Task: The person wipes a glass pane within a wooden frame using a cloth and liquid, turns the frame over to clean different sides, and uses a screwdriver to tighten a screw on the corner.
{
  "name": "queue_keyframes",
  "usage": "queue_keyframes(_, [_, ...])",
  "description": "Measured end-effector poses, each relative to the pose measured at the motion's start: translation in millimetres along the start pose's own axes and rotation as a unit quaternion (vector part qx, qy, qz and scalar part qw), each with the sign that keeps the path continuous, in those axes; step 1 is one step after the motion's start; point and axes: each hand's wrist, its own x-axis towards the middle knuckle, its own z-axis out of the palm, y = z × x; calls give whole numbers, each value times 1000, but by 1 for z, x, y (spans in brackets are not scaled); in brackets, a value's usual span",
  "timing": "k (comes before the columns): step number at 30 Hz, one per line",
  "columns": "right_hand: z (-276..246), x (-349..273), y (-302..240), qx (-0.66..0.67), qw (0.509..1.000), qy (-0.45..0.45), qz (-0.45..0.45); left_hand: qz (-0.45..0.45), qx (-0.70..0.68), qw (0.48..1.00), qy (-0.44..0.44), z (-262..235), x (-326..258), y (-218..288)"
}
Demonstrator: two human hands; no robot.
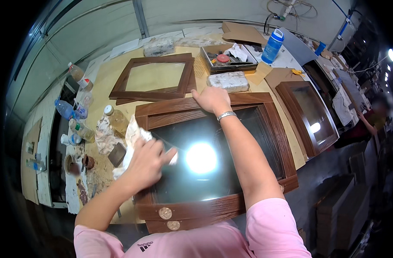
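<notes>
In front of me lies a dark brown wooden cabinet door (286,146) with a glass pane, atop at least one more frame whose edge shows at the near side. My left hand (147,161) is closed on a crumpled white cloth (134,131) at the pane's left side; its fingers are slightly smeared by motion. At the far rail, my right hand (212,99) grips the door, its fingertips partly hidden beyond the edge. A silver bracelet (226,115) circles that wrist. A bright lamp reflection covers the middle of the glass.
Other glazed frames (119,86) lie at the far left, and another door (306,116) lies right. Beyond stand a tool box (231,68), a wrapped block (228,81) and a blue bottle (272,46). Several bottles (115,120) line the left. A person (370,120) is at far right.
</notes>
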Motion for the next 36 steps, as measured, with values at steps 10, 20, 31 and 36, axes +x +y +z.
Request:
queue_keyframes(10, [-4, -4, -4, 36, 999, -14, 4, -8, -67, 997, -33, 0, -5, -10])
queue_keyframes(20, [-2, 0, -15, 9, 1000, -12, -2, -69, 5, 997, 29, 21, 28, -25])
queue_keyframes(31, [0, 0, -13, 28, 1000, -8, 3, -62, 19, 997, 37, 24, 35, -25])
queue_keyframes(36, [-1, -2, -4, 38, 999, -14, 8, 86, -57, 992, -73, -24, -51, 14])
